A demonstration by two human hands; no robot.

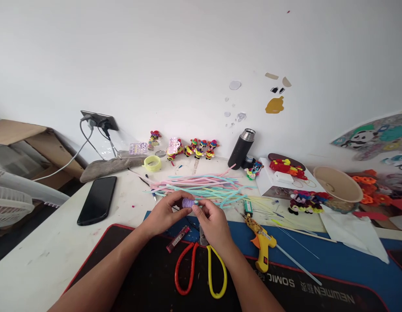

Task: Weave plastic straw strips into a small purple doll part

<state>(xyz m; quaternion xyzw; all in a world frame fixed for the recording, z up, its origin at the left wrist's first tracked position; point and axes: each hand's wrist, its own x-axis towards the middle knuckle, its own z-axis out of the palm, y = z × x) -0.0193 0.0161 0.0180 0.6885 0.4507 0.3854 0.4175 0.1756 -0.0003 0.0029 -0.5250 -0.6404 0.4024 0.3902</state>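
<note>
My left hand (168, 213) is closed around a small purple fuzzy coil (188, 203), which looks like wound pipe cleaner. My right hand (214, 222) pinches its right end, where a bit of teal shows; the fingertips hide the rest. Just beyond both hands lies a loose pile of pink, teal and yellow pipe cleaners (201, 184). Below them, scissors with one red and one yellow handle (217, 273) rest with the handles apart on a black mat (145, 268). A small dark red packet (178, 239) lies left of the scissors.
Right of my hands lies a yellow glue gun (264, 242) with a long glue stick. A black phone (97, 200) is at left, near yellow tape (151, 163). Small figurines (201, 148) and a black thermos (241, 148) stand along the wall. A white box (269, 184) and beige bowl (337, 184) are farther right.
</note>
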